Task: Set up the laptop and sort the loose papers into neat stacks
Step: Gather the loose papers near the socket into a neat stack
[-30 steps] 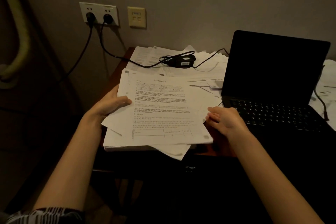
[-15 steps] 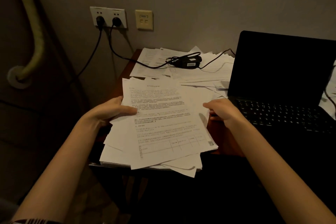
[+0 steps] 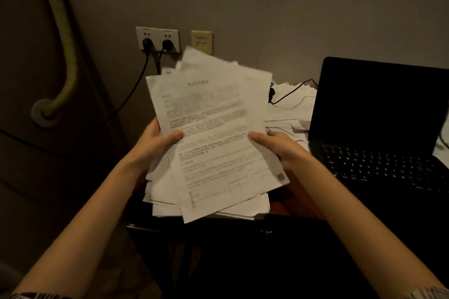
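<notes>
Papers [image 3: 213, 128], print too blurred to read, gripped by left hand [image 3: 155, 143] and right hand [image 3: 279, 145]; laptop [image 3: 379, 114] dark.

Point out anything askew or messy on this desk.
The papers held between the left hand and right hand are fanned out, edges and corners misaligned. More loose sheets lie scattered behind, with a black cable trailing across them beside the open, dark laptop.
</notes>
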